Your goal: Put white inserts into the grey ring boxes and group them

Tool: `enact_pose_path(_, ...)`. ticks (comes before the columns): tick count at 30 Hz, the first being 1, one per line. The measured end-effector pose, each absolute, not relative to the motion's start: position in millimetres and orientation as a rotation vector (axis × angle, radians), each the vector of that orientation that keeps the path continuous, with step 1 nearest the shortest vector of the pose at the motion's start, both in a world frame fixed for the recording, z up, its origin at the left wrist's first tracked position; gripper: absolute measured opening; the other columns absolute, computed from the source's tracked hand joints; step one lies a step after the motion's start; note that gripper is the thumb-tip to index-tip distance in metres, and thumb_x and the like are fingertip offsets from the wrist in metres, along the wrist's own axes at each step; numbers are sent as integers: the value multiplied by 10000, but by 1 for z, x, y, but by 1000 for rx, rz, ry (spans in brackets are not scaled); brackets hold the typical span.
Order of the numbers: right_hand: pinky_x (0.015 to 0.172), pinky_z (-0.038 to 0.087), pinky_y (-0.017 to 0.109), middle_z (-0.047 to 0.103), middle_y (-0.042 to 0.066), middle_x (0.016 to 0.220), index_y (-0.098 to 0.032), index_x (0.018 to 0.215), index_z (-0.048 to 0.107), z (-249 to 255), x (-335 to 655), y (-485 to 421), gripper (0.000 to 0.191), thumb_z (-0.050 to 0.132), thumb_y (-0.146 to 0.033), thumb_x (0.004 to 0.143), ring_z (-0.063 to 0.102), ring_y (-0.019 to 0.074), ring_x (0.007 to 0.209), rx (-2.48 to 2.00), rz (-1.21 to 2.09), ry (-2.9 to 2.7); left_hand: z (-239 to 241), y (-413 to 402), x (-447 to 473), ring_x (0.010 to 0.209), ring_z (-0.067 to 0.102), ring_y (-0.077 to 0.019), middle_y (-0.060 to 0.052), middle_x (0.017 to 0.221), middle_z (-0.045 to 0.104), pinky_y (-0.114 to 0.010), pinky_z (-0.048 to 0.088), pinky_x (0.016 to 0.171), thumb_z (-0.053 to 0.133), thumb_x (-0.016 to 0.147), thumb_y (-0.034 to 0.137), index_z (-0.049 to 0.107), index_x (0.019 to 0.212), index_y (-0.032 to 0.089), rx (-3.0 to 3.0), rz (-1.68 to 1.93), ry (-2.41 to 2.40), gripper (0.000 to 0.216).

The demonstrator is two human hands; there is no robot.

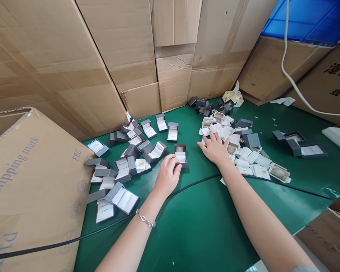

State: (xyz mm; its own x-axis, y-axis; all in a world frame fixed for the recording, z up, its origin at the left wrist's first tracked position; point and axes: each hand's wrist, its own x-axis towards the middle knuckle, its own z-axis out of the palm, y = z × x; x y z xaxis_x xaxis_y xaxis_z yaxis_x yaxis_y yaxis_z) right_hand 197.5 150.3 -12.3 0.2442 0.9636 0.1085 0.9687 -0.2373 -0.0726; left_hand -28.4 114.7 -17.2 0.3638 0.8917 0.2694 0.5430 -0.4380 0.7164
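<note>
My left hand (167, 175) rests on the green table (204, 223), its fingers curled round the near side of a small open grey box (181, 155) with a white lining. My right hand (215, 148) lies flat with fingers spread on the edge of a heap of white cards and pads (251, 158). To the left lies a scatter of open grey boxes (130, 158), several with lids up. A bracelet (145, 220) is on my left wrist.
Large cardboard cartons (116, 56) wall in the back of the table, and another carton (25, 181) stands at the left. A black cable (198, 182) runs across the table under my arms. More grey boxes (300, 145) lie at the right. A white cord (289, 71) hangs at the upper right.
</note>
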Motion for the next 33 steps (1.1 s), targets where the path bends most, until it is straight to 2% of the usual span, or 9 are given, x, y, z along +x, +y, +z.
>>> enact_pose_path(4,994,64,709,162,75,1510,-178,1347,423,-16,199,151,658,140,-575,904,176,336,1350,-2354,-86,-1883,-18,115,-29,1099,506,-201,-77,1163,506,-387,449,929,406,891,260,529,902,206,2109,892,1232,135)
enact_pose_path(8,1003,83,700,284,90,1468,-158,1322,451,-10,198,150,577,233,-510,919,271,336,1308,-2194,-132,-1822,-18,116,-29,1107,500,-205,-77,1178,497,-388,448,926,402,894,267,526,912,208,2088,880,1234,139)
enact_pose_path(11,1006,274,590,489,108,1331,-170,1155,597,2,189,143,409,356,-384,903,458,308,1169,-1886,-161,-1715,-19,116,-29,1117,495,-210,-80,1187,488,-388,450,921,398,895,276,524,913,210,2069,877,1229,143)
enact_pose_path(14,849,482,394,644,89,1075,-190,917,668,12,170,132,269,418,-268,855,607,222,942,-1561,11,-1530,-19,116,-29,1119,494,-208,-79,1180,486,-393,436,944,399,895,274,524,914,211,2067,885,1220,141)
enact_pose_path(16,713,527,322,659,60,962,-199,839,641,14,154,124,192,456,-247,822,644,172,771,-1437,223,-1428,-19,116,-28,1111,498,-207,-79,1176,485,-396,433,948,401,895,271,527,916,211,2067,891,1218,141)
enact_pose_path(18,662,531,298,655,39,898,-203,901,605,12,141,118,153,497,-249,802,646,153,699,-1375,381,-1407,-19,117,-28,1104,500,-205,-78,1174,483,-393,436,944,404,895,266,529,918,208,2063,895,1217,139)
enact_pose_path(21,732,524,295,649,32,909,-206,996,580,7,128,115,228,555,-224,771,638,156,788,-1281,430,-1565,-19,117,-28,1112,492,-202,-78,1173,481,-393,428,954,409,894,257,532,942,206,2066,906,1199,141)
enact_pose_path(27,707,510,258,637,29,888,-217,860,629,-1,128,120,176,473,-151,811,608,139,834,-1238,395,-1662,-19,118,-28,1097,500,-197,-75,1166,483,-387,431,949,415,890,250,524,933,205,2061,911,1190,125)
enact_pose_path(33,730,526,292,520,78,1255,-242,1124,585,-3,131,123,338,490,-190,804,606,146,856,-1337,424,-1510,-18,118,-28,1111,497,-202,-75,1172,485,-387,427,952,410,891,257,519,917,209,2059,894,1208,123)
